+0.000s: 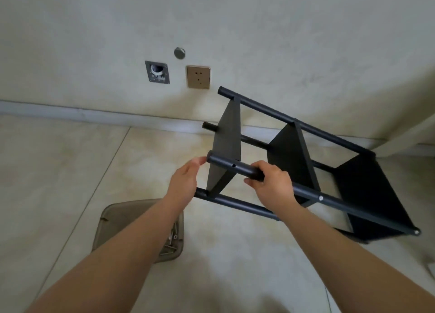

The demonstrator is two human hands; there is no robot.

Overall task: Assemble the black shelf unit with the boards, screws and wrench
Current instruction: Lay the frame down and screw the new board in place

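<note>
A person's right hand [270, 183] is curling its grip around the nearest black pole [237, 169] of the black shelf unit [294, 162], while the left hand [186, 176] is reaching with loose, parted fingers to touch that pole's free end. The unit is lying tipped on its side on the tiled floor [70, 171], three boards [227, 138] standing between four poles, an unfilled screw hole [233, 165] showing on the held pole. With that hole unfilled, the first board's corner may be loose; a twist or lift could probably pull the pole off or skew the frame. A beige tray [103, 232] of screws [173, 237] is sitting nearby beneath the left forearm. Behind, a pale wall is carrying a socket [198, 77] and an open outlet box [157, 72].
</note>
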